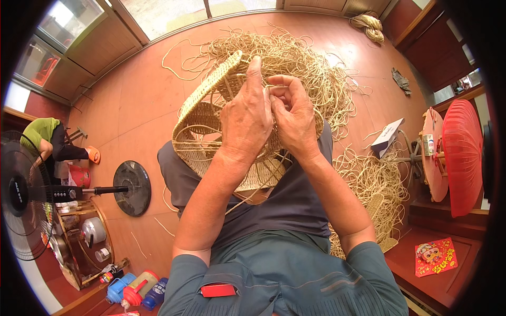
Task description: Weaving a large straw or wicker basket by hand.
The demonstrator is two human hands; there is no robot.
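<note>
Teal cloth shirt (284, 268), curved coarse-woven basket (197, 99), right grip (296, 118) narrow on thin strand (270, 88), left grip (245, 124) unclear.

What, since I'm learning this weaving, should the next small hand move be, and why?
Probably draw the unwoven strands gently snug: they run across the opening of the woven piece rather than lying in its wall, and the left hand and right hand meet close together over it.

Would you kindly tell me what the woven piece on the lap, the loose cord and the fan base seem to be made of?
Woven piece: probably straw or paper cord, matte tan, judging by its ropy rows.
Loose cord: likely the same fibre, given its matching colour.
Fan base: glossy black plastic or coated metal; its sheen leaves that open.
</note>
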